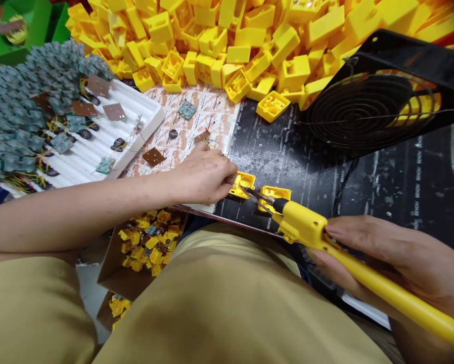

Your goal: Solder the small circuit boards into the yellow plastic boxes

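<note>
My left hand reaches over the front of the bench, its fingers closed on the edge of a small open yellow plastic housing. A yellow soldering iron with a wire-feed fitting lies in the grip of my right hand. Its thin dark tip points left into the housing; whether it touches anything inside is too small to tell. Just right of that, partly behind the tip, sits a second open yellow housing. Beyond my left hand lies a small brown circuit board.
Yellow housings are heaped along the back. A black fan stands at the right. On the left, a white foam tray carries many green boards with wires. A cardboard box of yellow parts is below the bench edge.
</note>
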`<state>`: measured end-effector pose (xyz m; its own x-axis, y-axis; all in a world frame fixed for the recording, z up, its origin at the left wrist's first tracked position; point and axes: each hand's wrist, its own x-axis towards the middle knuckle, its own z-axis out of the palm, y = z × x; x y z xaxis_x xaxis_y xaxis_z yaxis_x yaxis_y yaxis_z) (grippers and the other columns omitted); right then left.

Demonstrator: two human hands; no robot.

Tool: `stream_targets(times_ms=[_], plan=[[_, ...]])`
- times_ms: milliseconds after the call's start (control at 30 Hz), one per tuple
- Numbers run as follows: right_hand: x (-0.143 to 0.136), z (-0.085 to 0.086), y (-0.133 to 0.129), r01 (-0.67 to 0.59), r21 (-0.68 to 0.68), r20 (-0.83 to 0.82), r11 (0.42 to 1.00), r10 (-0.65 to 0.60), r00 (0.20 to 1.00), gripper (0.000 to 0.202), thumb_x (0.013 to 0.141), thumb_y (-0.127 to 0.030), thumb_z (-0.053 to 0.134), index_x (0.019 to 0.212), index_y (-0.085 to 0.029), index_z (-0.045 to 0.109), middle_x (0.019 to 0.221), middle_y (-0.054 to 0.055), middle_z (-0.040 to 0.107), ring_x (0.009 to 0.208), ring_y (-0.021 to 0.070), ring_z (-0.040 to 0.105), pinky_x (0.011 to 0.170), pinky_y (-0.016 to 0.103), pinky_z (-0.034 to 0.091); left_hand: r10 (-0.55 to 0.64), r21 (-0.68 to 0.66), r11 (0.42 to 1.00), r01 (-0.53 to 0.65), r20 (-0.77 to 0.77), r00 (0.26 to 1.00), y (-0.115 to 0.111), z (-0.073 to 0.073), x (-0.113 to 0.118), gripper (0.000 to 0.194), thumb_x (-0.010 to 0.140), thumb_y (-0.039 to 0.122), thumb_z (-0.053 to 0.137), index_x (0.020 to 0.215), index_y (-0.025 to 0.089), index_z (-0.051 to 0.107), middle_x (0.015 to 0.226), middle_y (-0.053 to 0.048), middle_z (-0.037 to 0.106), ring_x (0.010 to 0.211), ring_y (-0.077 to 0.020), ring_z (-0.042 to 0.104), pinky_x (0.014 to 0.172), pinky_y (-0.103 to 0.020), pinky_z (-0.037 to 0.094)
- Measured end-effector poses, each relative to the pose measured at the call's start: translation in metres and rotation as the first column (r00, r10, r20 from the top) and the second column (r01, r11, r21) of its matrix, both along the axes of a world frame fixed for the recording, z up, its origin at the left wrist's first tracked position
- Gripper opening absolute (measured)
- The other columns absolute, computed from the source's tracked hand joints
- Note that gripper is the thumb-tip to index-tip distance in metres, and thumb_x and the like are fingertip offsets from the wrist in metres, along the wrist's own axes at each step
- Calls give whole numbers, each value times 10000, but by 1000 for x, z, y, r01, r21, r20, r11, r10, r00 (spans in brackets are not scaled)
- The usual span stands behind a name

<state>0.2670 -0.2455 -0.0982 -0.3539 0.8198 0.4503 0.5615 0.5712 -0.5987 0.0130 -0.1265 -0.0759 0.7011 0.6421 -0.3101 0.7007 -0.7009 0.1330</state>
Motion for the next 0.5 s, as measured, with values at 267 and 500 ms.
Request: stream_targets(times_ms=[267, 500], plan=[[-13, 20, 16, -96, 119, 145, 988, 79, 986, 215, 972, -288, 536, 778, -209, 587, 676, 5, 637, 576, 85, 624, 575, 161, 548, 45, -74, 996, -50, -70, 997, 6, 2, 11, 123, 738, 256, 582, 714, 190, 683, 678, -15, 680, 722, -185, 620, 873, -413, 393], [-8, 9, 3, -23, 113, 155, 993, 5, 988, 175, 861, -342, 706, 953, -239, 598, 860, 7, 685, 737, 128, 668, 667, 240, 587, 28, -68, 997, -34, -94, 995, 8, 0, 14, 128, 726, 264, 581, 700, 187, 679, 652, -15, 671, 709, -188, 620, 820, -388, 413]])
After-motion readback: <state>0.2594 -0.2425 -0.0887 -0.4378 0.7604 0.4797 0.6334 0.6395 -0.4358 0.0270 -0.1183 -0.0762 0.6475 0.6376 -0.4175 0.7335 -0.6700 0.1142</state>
